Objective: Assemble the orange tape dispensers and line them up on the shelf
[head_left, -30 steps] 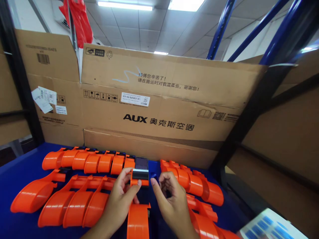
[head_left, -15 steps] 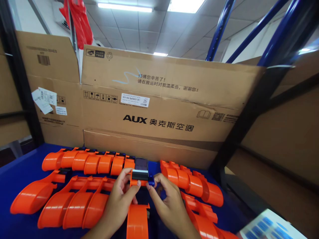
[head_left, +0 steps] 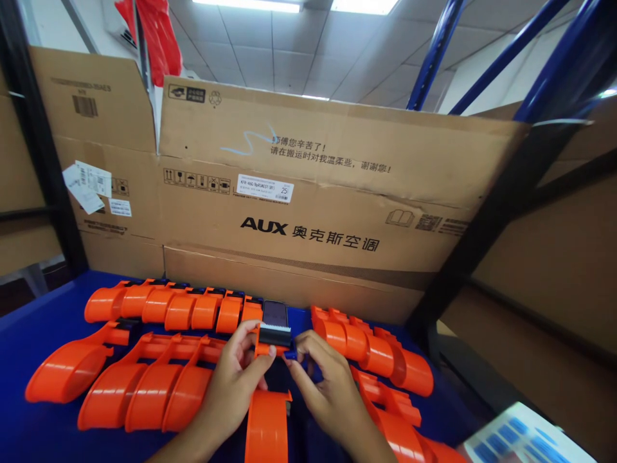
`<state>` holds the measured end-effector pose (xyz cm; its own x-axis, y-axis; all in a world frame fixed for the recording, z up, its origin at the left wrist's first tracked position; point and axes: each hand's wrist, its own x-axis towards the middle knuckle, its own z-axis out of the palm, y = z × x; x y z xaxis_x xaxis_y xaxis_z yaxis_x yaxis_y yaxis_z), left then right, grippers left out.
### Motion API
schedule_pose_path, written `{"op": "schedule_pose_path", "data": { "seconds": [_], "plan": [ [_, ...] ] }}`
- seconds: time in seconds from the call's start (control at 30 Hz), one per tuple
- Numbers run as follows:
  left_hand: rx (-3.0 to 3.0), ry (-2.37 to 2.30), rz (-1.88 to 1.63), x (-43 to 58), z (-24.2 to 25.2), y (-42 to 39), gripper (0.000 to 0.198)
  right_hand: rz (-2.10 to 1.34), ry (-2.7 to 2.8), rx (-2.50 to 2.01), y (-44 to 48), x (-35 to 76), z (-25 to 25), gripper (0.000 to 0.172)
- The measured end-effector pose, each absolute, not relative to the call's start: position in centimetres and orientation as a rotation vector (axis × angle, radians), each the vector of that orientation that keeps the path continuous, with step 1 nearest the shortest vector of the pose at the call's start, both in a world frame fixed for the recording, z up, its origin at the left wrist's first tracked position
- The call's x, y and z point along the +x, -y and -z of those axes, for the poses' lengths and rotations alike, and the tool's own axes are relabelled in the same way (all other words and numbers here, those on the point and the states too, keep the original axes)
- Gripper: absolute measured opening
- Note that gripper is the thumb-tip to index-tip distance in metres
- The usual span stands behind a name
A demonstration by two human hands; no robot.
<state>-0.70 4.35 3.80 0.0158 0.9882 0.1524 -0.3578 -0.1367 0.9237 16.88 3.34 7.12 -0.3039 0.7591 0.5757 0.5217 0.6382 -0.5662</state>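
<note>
Between the fingers of my left hand (head_left: 236, 373) is an orange tape dispenser (head_left: 270, 350), gripped near its head. The head carries a black roller (head_left: 274, 335) and a pale serrated blade (head_left: 276, 326). Below the hands, a curved orange body (head_left: 267, 427) shows; my fingers hide whether it joins this head. My right hand (head_left: 322, 379) pinches a small blue plastic piece (head_left: 290, 355) at the right side of the head. Just behind the head lies a dark rectangular device (head_left: 275, 313), perhaps a phone.
Several orange dispensers (head_left: 157, 305) with dark heads line the back left, with more orange dispenser bodies (head_left: 154, 395) in front. Others (head_left: 380, 354) sit at right on the blue surface (head_left: 29, 321). A cardboard panel (head_left: 308, 270) stands behind; a white-and-blue printed item (head_left: 515, 437) lies front right.
The blue piece in my right hand has shifted slightly down against the dispenser head, and less of it shows. The whole view has tilted a little.
</note>
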Motion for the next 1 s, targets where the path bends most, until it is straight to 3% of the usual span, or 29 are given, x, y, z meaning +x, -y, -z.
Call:
{"op": "schedule_pose_path", "data": {
  "seconds": [0.13, 0.5, 0.67, 0.73, 0.87, 1.0],
  "plan": [
    [1.027, -0.829, -1.446, -0.5, -3.9, -4.1, 0.052, -0.351, 1.999, -0.994, -3.4, 16.8, -7.0, 0.019],
    [0.94, -0.684, -1.371, 0.3, -6.6, -3.8, 0.077, -0.468, 1.765, -1.038, -3.0, 17.1, -7.4, 0.012],
    [0.917, -0.585, -1.296, 0.7, -6.6, -3.0, 0.084, -0.813, 1.603, -1.021, -3.1, 17.1, -7.7, 0.035],
    [0.909, -0.543, -1.254, 0.7, -6.5, -2.5, 0.084, -0.968, 1.619, -0.961, -3.1, 17.1, -7.7, 0.037],
    [0.886, -0.423, -1.126, 0.5, -6.0, -1.6, 0.075, -1.127, 1.567, -0.857, -3.1, 17.0, -7.7, 0.037],
    [0.891, -0.421, -1.129, 0.1, -5.5, -1.5, 0.049, -1.062, 1.572, -0.89, -3.2, 16.5, -7.4, 0.036]
  ]
}}
